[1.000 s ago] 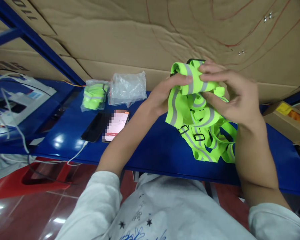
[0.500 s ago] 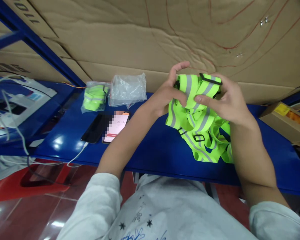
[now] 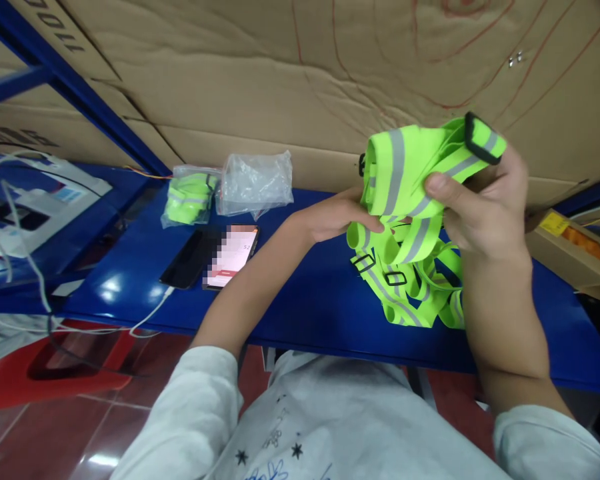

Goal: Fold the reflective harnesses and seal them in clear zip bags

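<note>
- We read the bare tabletop between the lit phone and the strap heap as the open lane;
- a dark phone lies just left of the lit one;
- bagged straps and clear bags line the far edge, below the cardboard wall;
- a cardboard box bounds our right.

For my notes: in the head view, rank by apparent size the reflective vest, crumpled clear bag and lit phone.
1. reflective vest (held nearest the camera)
2. crumpled clear bag
3. lit phone

Neon reflective straps in right hand and left hand, above blue table
</note>
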### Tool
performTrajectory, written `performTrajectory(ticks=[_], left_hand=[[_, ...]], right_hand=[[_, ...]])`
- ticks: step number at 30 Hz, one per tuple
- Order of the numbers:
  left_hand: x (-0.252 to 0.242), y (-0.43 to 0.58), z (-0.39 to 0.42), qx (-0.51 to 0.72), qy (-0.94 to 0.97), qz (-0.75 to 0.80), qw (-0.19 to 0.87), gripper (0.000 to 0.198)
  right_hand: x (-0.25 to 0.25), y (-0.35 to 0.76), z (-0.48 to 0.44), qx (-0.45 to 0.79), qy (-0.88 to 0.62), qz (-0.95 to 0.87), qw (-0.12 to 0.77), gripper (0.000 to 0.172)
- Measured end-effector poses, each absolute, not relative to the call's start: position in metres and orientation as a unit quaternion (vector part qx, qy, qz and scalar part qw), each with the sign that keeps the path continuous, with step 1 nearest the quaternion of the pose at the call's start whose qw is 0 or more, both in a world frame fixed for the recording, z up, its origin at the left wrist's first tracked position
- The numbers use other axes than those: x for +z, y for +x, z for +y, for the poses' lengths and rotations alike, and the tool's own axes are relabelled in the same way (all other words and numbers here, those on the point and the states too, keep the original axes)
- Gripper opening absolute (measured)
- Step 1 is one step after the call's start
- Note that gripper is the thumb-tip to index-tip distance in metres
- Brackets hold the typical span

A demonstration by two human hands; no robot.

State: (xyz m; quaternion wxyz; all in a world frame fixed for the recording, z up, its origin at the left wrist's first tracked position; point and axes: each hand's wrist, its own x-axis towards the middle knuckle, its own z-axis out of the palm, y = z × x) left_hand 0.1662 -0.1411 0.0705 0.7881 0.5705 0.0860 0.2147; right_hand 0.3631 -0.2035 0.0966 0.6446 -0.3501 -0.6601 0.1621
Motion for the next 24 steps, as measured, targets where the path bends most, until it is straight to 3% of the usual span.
performTrajectory(ticks=[6,10,17,24], left_hand=[[0.075,0.175,-0.150,0.265,0.589,0.094,0.758,0.061],[0.066,0.187,-0.154,0.304,0.556,0.109,0.766,0.055],[0.049,0.202,-0.161,0.316,0.506,0.152,0.788,0.049],[0.032,0.201,-0.155,0.338,0.600,0.315,0.653,0.037]], right_hand=[[0.083,0.362,-0.192,0.117,-0.374,-0.655,0.647,0.048],[0.079,0.357,-0.185,0.081,-0.412,-0.652,0.632,0.055],[0.078,0.366,-0.182,0.196,-0.434,-0.675,0.564,0.060],[0.091,0.367,-0.186,0.292,-0.437,-0.654,0.544,0.060]])
